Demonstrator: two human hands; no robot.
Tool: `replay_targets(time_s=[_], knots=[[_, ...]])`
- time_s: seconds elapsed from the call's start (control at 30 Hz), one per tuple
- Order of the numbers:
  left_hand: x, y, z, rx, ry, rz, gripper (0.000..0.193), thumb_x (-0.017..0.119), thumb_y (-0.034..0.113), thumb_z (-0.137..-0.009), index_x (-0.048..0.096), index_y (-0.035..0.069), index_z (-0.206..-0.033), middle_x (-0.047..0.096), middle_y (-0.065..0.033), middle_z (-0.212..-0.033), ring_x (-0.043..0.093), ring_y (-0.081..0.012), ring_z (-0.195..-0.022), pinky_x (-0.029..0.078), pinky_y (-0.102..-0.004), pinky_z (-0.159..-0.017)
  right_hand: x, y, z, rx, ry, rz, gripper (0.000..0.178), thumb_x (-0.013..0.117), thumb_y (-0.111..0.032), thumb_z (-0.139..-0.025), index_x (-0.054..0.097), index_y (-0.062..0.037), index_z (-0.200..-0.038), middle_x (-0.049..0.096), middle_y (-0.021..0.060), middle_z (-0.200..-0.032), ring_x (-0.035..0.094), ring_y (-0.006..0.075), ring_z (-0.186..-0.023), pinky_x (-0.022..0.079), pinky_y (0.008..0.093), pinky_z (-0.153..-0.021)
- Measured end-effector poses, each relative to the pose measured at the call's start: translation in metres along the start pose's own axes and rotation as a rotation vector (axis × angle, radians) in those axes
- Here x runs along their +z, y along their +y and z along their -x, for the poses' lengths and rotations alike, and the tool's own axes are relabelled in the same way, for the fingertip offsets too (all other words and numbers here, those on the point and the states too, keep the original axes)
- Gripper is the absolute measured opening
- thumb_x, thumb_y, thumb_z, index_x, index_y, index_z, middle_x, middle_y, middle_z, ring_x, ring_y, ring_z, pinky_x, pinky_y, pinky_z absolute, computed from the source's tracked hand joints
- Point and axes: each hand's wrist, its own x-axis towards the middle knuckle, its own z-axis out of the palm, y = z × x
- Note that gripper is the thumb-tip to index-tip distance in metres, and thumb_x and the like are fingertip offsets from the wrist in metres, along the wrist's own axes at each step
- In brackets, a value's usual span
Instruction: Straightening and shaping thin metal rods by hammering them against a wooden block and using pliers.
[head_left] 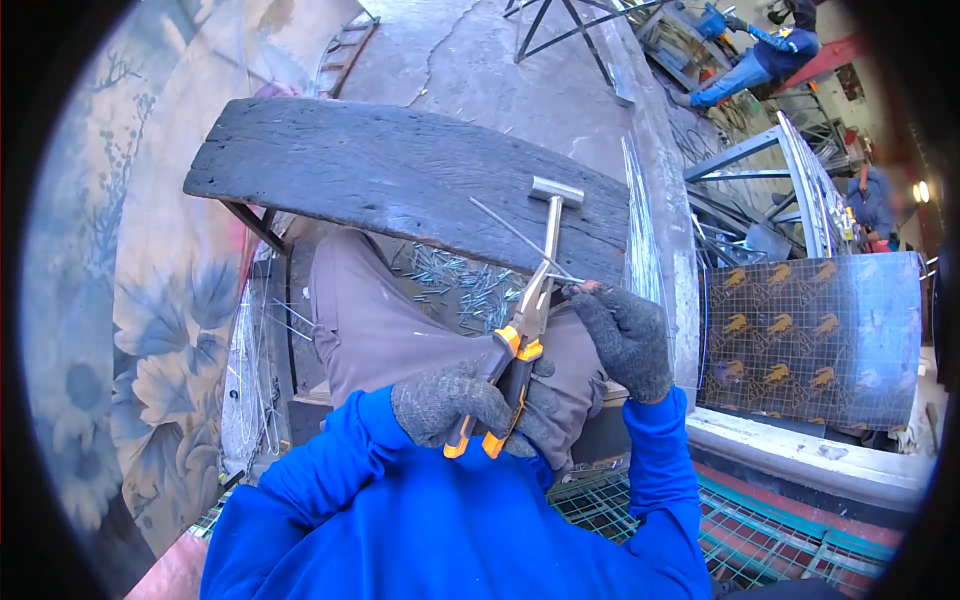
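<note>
Dark grey knitted gloves cover both hands. My left hand (450,402) is closed round the black and orange handles of a pair of pliers (530,315), whose jaws point up and away from me. At the jaw tips is a thin metal wire (515,231), which seems bent there. My right hand (627,338) pinches the wire's short end just right of the jaws. Beyond the pliers, a metal hammer (556,192) lies on the dark wooden bench (390,165), its handle toward me and its lower end partly hidden by the pliers.
Several cut wire pieces (455,285) litter the floor below the bench. A bundle of long wires (645,230) rests at its right end. A patterned cloth (165,300) hangs at left. Right stands a brown patterned panel (780,340); two other people work farther off.
</note>
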Motion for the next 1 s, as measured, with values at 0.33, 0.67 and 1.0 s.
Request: replay_targets(time_s=[0.33, 0.67, 1.0], knots=[[0.002, 0.005, -0.002, -0.108, -0.034, 0.210, 0.042, 0.068, -0.001, -0.078, 0.063, -0.001, -0.120, 0.067, -0.0150, -0.112, 0.067, -0.0235, -0.094, 0.055, -0.0347, -0.082, 0.003, 0.002, -0.001, -0.033, 0.015, 0.010, 0.019, 0.071, -0.008, -0.092, 0.072, 0.0038, -0.106, 0.074, 0.0196, -0.094, 0.075, 0.0276, -0.084, 0.058, 0.0360, -0.073], [0.032, 0.000, -0.009, 0.044, -0.014, 0.405, 0.030, 0.064, 0.014, -0.089, 0.057, 0.003, -0.117, 0.062, -0.0117, -0.080, 0.062, -0.0221, -0.067, 0.052, -0.0365, -0.060, -0.001, 0.004, 0.000, -0.018, -0.041, 0.042, 0.018, 0.070, -0.011, -0.093, 0.072, 0.0021, -0.105, 0.074, 0.0177, -0.089, 0.073, 0.0242, -0.079, 0.057, 0.0349, -0.069], [0.021, 0.010, -0.011, 0.174, 0.133, -0.040, 0.035, 0.065, 0.007, -0.077, 0.049, 0.005, -0.108, 0.055, -0.0051, -0.084, 0.054, -0.0143, -0.071, 0.046, -0.0290, -0.062, -0.015, -0.013, -0.009, -0.171, -0.099, 0.350, 0.017, 0.071, -0.009, -0.089, 0.075, -0.0059, -0.106, 0.075, 0.0152, -0.099, 0.073, 0.0335, -0.087, 0.060, 0.0400, -0.073]])
